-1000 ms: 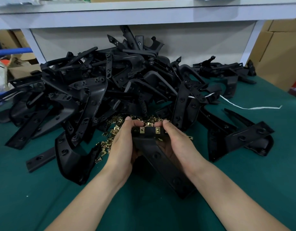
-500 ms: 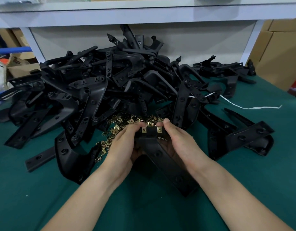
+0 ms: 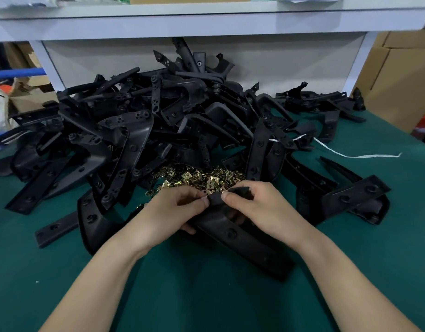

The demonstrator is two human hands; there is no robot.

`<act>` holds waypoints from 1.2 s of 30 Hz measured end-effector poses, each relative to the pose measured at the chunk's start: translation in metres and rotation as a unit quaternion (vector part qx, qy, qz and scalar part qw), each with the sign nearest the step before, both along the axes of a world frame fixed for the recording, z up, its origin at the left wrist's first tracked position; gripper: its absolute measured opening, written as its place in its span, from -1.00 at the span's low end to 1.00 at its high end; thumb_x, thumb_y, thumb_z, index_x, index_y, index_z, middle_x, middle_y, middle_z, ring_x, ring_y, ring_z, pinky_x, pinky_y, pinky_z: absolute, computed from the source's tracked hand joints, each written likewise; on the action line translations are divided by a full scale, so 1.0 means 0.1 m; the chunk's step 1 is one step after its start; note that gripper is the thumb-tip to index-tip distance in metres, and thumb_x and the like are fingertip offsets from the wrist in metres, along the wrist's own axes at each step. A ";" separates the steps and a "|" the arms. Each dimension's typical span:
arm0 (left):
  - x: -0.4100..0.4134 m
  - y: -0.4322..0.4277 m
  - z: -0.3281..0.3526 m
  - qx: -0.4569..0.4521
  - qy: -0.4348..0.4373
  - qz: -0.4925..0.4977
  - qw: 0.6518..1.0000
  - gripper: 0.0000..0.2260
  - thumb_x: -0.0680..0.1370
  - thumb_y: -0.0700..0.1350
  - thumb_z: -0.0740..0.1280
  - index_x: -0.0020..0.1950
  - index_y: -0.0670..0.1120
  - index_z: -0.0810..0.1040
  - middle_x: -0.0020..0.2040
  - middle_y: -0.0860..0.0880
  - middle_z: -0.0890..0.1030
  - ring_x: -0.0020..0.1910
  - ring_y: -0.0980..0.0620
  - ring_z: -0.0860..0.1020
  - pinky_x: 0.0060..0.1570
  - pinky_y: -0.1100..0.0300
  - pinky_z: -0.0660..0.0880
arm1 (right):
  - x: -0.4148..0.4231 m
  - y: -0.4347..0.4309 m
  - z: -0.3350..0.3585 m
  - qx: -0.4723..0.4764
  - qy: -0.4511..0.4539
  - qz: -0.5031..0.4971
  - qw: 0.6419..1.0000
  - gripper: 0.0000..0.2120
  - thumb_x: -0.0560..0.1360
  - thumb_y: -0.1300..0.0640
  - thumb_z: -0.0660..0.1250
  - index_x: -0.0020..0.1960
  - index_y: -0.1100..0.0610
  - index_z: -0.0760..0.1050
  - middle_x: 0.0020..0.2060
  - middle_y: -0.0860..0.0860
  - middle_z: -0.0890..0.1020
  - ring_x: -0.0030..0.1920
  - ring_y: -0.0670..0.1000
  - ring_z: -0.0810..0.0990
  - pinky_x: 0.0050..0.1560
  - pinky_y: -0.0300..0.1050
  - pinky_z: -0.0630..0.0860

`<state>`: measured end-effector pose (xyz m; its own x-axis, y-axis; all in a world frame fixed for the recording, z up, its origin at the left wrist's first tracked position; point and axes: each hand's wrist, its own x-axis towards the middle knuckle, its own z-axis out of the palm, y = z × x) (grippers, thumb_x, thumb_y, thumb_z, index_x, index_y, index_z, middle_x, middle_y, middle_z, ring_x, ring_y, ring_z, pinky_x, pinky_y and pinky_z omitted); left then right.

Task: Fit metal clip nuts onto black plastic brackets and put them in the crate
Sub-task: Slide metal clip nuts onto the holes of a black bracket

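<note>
left hand [image 3: 175,212] and right hand [image 3: 261,209] both curl round the top end of one bracket [image 3: 230,233], thumbs pinching its tip. its lower end rests on the worktop [image 3: 182,295]. clip nuts [image 3: 201,178] are heaped just behind. the bracket looks stiff and light, so grip near the tip. nuts are tiny, likely springy. crate not in view.

— Where is there room around the bracket pile [image 3: 139,130]?
— On its near side, open green tabletop [image 3: 194,305]. On its right, loose brackets [image 3: 350,197] and a white string [image 3: 355,156] lie in the way.
— Above?
— A shelf [image 3: 206,22] overhangs the pile's far side.
</note>
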<state>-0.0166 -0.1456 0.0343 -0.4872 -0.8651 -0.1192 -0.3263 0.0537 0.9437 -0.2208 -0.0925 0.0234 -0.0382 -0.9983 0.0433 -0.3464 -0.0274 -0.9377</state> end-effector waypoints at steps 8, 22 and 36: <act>0.01 -0.02 -0.06 -0.146 -0.091 -0.019 0.985 -0.86 0.62 -0.01 0.32 -0.06 0.12 0.66 -0.23 0.08 0.67 -0.42 0.09 0.58 -0.39 0.27 0.54 | -0.03 0.00 -0.01 -0.005 0.062 0.014 0.998 -0.85 0.56 -0.18 0.34 -0.01 -0.17 0.64 -0.13 0.06 0.73 -0.08 0.17 0.69 0.09 0.22 0.58; -0.12 0.12 -0.12 -0.256 -0.060 0.080 0.961 -0.74 0.62 0.20 0.19 0.25 0.25 0.56 -0.05 0.18 0.57 -0.01 0.28 0.53 -0.10 0.46 0.42 | 0.03 0.05 0.08 -0.086 -0.012 -0.050 0.995 -0.97 0.54 -0.08 0.42 -0.02 -0.19 0.62 -0.28 -0.15 0.68 -0.36 -0.17 0.61 -0.37 -0.29 0.48; -0.29 0.16 -0.08 0.077 0.256 0.093 0.959 -0.80 0.65 -0.03 0.27 0.15 -0.08 0.63 0.02 -0.06 0.70 -0.10 -0.05 0.68 -0.13 0.16 0.60 | 0.11 0.03 0.05 -0.158 0.003 -0.098 0.982 -0.76 0.63 0.09 0.29 0.20 -0.20 0.56 0.08 -0.22 0.56 0.12 -0.18 0.56 0.07 -0.39 0.47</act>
<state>-0.0459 -0.1296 0.0260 -0.3544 -0.9343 -0.0380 0.1923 -0.1126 0.9749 -0.2100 -0.0893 0.0281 -0.2281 -0.9080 0.3514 -0.3800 -0.2492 -0.8908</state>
